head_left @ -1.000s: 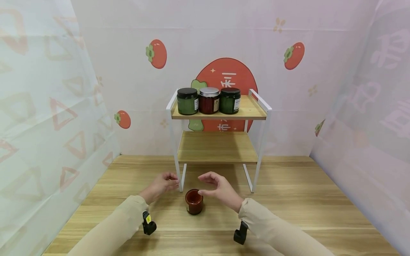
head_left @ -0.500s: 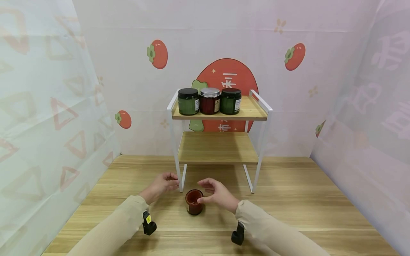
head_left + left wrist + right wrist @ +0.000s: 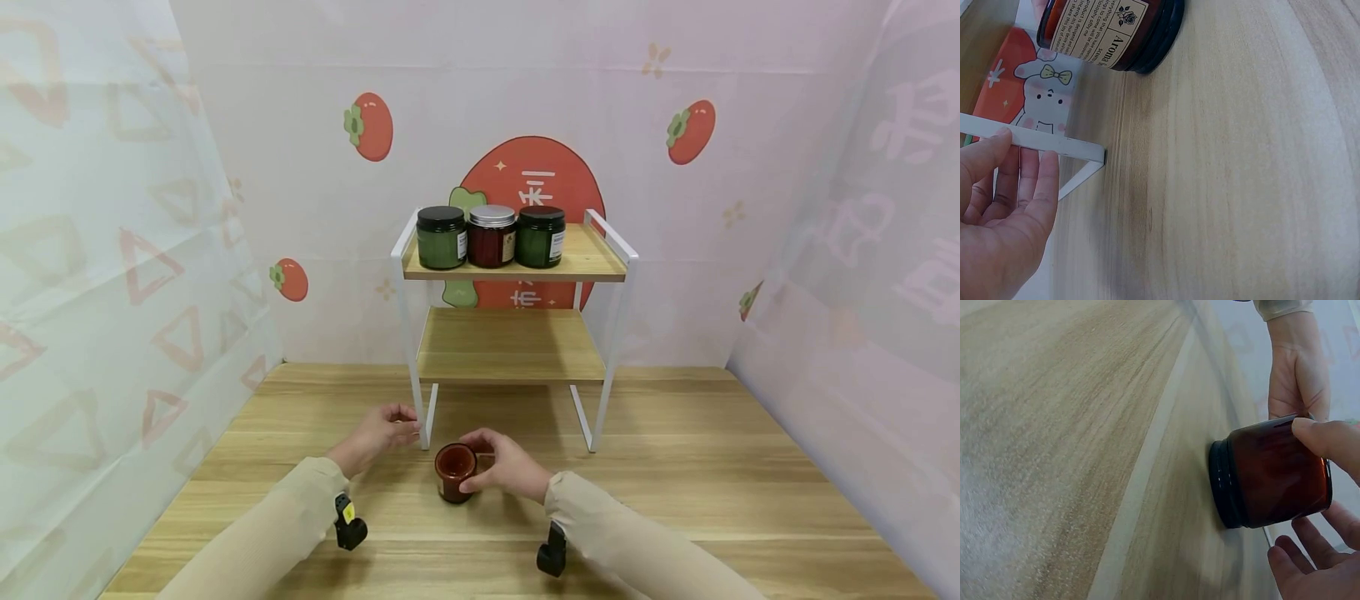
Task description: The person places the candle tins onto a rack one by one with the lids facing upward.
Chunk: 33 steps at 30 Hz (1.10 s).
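A brown glass jar stands upside down on its dark lid, on the wooden table in front of the rack. My right hand has its thumb and fingers around the upper part of the jar from the right. Its thumb lies against the brown glass in the right wrist view, while several other fingers sit apart below. With thumb and fingertips, my left hand pinches the front left leg of the two-tier rack. The jar's cream label shows in the left wrist view.
On the rack's upper shelf stand a green jar, a brown jar with a silver lid and another green jar. The lower shelf is bare wood. Printed cloth encloses the table behind and at both sides.
My right hand has come down and slightly left, its thumb and fingers closing in around the brown jar. The left hand and the jar have stayed in place.
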Each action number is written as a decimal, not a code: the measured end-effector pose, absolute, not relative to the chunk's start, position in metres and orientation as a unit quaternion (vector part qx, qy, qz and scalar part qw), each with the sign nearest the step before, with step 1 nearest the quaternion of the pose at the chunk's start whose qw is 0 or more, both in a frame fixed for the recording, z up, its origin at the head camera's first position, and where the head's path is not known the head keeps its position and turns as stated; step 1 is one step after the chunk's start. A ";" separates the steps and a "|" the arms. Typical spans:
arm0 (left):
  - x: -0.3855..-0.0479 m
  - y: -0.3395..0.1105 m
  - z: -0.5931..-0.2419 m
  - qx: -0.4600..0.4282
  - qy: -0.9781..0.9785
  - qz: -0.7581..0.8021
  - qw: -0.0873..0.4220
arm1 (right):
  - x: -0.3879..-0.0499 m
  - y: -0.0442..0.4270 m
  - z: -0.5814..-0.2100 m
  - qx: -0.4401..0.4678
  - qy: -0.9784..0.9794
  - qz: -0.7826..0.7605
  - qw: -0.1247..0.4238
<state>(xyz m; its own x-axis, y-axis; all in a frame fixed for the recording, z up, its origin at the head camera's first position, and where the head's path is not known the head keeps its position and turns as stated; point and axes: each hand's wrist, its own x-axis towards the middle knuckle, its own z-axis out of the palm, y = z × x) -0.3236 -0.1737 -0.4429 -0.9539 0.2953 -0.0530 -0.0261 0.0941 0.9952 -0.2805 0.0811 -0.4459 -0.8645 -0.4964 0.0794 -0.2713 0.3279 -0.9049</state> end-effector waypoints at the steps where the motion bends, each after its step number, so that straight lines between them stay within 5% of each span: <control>1: -0.323 -0.174 -0.443 0.093 0.730 0.666 0.121 | -0.281 0.080 -0.446 -0.237 0.809 -0.527 0.107; 33: -0.321 -0.174 -0.442 0.101 0.734 0.660 0.123 | -0.283 0.071 -0.460 -0.227 0.839 -0.478 0.127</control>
<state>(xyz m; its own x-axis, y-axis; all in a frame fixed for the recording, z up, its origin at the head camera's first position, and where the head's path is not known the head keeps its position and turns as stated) -0.3211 -0.1743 -0.4415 -0.9493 0.3107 -0.0482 -0.0147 0.1091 0.9939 -0.2829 0.0710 -0.4605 -0.8649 -0.5019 0.0033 -0.2589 0.4406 -0.8596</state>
